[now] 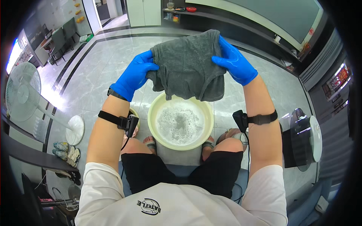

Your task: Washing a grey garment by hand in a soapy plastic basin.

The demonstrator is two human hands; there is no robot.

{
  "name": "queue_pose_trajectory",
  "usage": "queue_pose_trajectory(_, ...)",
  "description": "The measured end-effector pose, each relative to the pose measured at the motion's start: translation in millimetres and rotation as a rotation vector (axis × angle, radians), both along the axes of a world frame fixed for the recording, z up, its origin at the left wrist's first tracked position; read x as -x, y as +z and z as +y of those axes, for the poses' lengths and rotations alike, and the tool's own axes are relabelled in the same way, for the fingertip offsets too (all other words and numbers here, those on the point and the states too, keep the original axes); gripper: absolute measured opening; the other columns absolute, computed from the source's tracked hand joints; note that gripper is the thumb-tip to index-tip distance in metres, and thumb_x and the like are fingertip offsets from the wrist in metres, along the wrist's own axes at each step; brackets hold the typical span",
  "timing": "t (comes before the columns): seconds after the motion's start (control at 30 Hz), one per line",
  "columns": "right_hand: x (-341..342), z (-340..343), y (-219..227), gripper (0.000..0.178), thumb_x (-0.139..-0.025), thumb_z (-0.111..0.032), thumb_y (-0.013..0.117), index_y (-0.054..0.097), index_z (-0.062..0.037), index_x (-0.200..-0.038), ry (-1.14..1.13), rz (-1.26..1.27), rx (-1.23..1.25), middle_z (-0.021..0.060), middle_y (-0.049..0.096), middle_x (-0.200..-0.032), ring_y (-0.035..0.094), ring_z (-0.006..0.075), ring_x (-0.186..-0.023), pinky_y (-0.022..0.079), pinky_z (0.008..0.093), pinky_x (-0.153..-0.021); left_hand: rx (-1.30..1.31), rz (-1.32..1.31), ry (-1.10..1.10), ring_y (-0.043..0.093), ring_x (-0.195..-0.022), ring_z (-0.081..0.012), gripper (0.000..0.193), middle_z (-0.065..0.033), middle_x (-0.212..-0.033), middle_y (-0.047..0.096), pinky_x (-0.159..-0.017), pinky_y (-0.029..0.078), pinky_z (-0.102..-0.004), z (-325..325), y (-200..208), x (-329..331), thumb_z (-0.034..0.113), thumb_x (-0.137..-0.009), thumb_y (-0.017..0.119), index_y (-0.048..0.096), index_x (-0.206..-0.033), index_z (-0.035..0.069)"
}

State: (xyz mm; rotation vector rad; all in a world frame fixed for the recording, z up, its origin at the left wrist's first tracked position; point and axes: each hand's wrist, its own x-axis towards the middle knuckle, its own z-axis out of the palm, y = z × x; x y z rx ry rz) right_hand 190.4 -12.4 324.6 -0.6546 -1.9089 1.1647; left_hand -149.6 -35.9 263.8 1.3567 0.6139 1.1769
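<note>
While both gloved hands hold it up, the dark grey cloth (188, 66) hangs spread in front of the person, its lower edge overlapping the far rim of a round pale-yellow basin (152, 119) on the floor. Basin contents: cloudy water (181, 122) with white suds, patchy, thinner and greyer toward the centre. Beside the left knee, a second container (137, 122) shows only a strip of pale rim and something pinkish; forearm and leg cover the rest, contents not identified. Near the right knee, a partly see-through item (241, 137), largely hidden, kind unclear. Left hand (136, 75): grip closed, cloth edge pinched between thumb and fingers. Right hand (236, 62): grip closed on the opposite edge, thumb in front, fingers mostly concealed behind the fabric. Cloth appearance: plush-looking, creased, upper edge uneven, lower edge drooping in folds; darker patches present, wetness cannot be judged. Its far face is out of sight. On the far shelf (217, 17), a small red bowl (191, 9); contents too small to tell.
</note>
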Motion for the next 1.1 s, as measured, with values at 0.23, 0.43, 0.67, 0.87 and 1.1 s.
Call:
queue_pose_trajectory(0.23, 2, -22, -7, 0.078, -0.087, -0.016, 0.077, 0.037, 0.0022, -0.151, -0.171, -0.137, -0.267, 0.0180, 0.050, -0.147, 0.050, 0.0234, -0.133, 0.039, 0.0377, -0.113, -0.030, 0.037, 0.080, 0.068, -0.102, -0.0181, 0.039, -0.0128, -0.112, 0.071, -0.094, 0.054, -0.0310, -12, -4, -14, 0.008, -0.088, 0.072, 0.064, -0.123, -0.007)
queue_pose_trajectory(0.43, 5, -6, -20, 0.060, -0.086, -0.016, 0.077, 0.054, 0.0022, -0.139, -0.254, -0.051, -0.460, 0.0164, 0.057, -0.139, 0.057, 0.0235, -0.122, 0.047, 0.0369, -0.102, 0.245, 0.244, 0.317, 0.068, -0.102, -0.0190, 0.035, -0.0137, -0.114, 0.071, -0.094, 0.052, -0.0318, -7, -2, -32, 0.019, -0.097, 0.063, 0.065, -0.119, -0.008)
queue_pose_trajectory(0.67, -2, -23, -24, 0.056, -0.083, -0.009, 0.077, 0.056, 0.0030, -0.134, -0.402, 0.021, -0.559, 0.0123, 0.059, -0.124, 0.062, 0.0226, -0.110, 0.053, 0.0353, -0.092, 0.113, -0.164, 0.194, 0.066, -0.102, -0.0206, 0.025, -0.0114, -0.106, 0.069, -0.095, 0.051, -0.0337, 0, -10, -29, 0.015, -0.096, 0.058, 0.067, -0.112, -0.003)
queue_pose_trajectory(0.87, 9, -23, -26, 0.087, -0.078, -0.014, 0.081, 0.035, 0.0031, -0.150, -0.438, -0.084, -0.466, 0.0145, 0.047, -0.140, 0.056, 0.0246, -0.120, 0.054, 0.0350, -0.092, -0.225, -0.101, 0.257, 0.066, -0.095, -0.0173, 0.026, -0.0122, -0.104, 0.071, -0.090, 0.051, -0.0291, 15, -4, -9, 0.013, -0.095, 0.059, 0.069, -0.106, -0.007)
queue_pose_trajectory(1.1, 2, -8, -59, 0.102, -0.073, -0.018, 0.080, 0.021, 0.0061, -0.153, -0.485, -0.372, -0.515, 0.0234, 0.040, -0.142, 0.045, 0.0346, -0.131, 0.042, 0.0422, -0.109, 0.004, -0.031, 0.224, 0.067, -0.094, -0.0160, 0.026, -0.0108, -0.103, 0.072, -0.087, 0.054, -0.0297, -3, 20, -29, 0.008, -0.089, 0.067, 0.067, -0.111, -0.006)
